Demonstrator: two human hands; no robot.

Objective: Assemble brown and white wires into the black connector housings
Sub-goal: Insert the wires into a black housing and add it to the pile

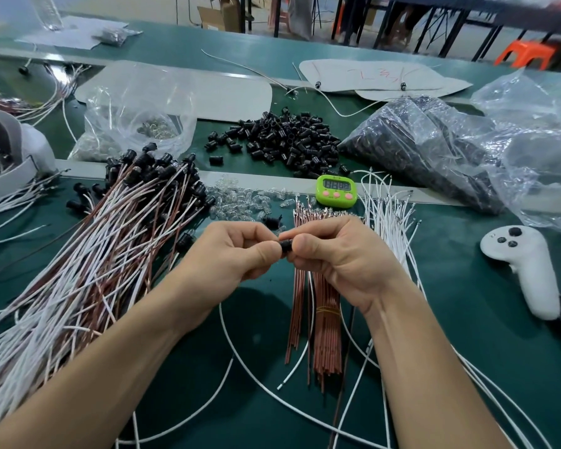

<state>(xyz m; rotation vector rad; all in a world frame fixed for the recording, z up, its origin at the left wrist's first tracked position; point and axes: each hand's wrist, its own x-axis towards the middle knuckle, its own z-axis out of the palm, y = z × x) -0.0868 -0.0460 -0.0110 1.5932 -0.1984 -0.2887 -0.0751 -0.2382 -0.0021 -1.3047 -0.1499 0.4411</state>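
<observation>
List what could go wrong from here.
1. The left hand and right hand pinch the black housing, hiding most of it; a half-seated wire could go unnoticed.
2. Loose white wires curl close below both hands; a move may snag and drag them.
3. Glass bulbs lie just beyond the hands and could be knocked.

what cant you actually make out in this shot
Head view:
black housing: mostly covered by the fingers of the left hand and right hand; its openings and anything seated inside are hidden.
green timer: digits too blurred to read.
grey device: cut off by the left edge.
</observation>
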